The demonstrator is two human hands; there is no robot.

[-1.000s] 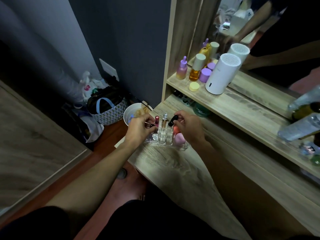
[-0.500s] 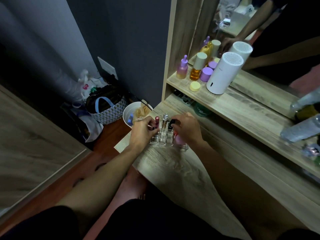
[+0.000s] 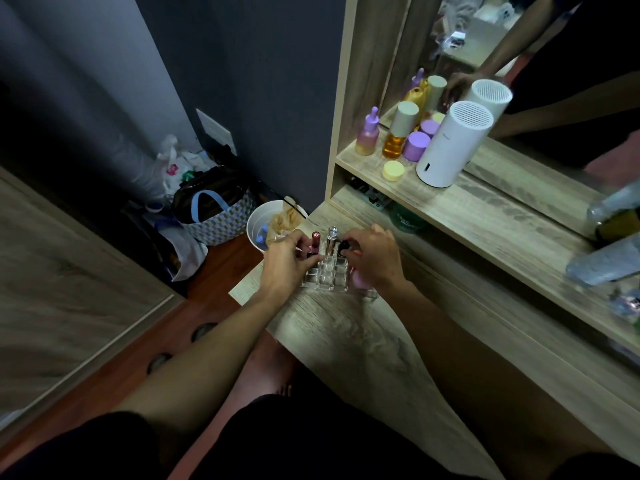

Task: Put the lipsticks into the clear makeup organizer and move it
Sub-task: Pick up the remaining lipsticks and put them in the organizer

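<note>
Both hands close around the clear makeup organizer (image 3: pixel 325 277), which sits on the wooden desk (image 3: pixel 363 344) near its left end. On the left, the left hand (image 3: pixel 285 263) curls over the organizer's left side, fingers bent against the acrylic beside a dark red lipstick (image 3: pixel 314 243) that stands upright in one of the back slots; whether the fingertips pinch the lipstick or only the organizer's wall cannot be told. Just right of it a clear tube with a silver cap (image 3: pixel 331 241) stands upright in a neighbouring slot. Further right, the right hand (image 3: pixel 375 258) reaches over the organizer's right side, its fingertips closed on a black-capped lipstick (image 3: pixel 343 247) set into a slot. Under that hand's palm a pink rounded item (image 3: pixel 360 280) rests in the organizer's right compartment, partly hidden.

Off the desk to the left, on the floor, a patterned bag with a blue handle (image 3: pixel 216 216) leans by the dark wall, and a white bin (image 3: pixel 266 225) stands just beside the desk's corner. Above the desk, a shelf (image 3: pixel 485 209) holds a purple dropper bottle (image 3: pixel 369 135), an amber bottle with a beige cap (image 3: pixel 398 133), a purple jar (image 3: pixel 415 145), a small yellow jar (image 3: pixel 393 170) and a white cylindrical device (image 3: pixel 453 143), all close together in front of a mirror (image 3: pixel 554 64). At the far right, blurred clear bottles (image 3: pixel 609 258) lie on the shelf.
</note>
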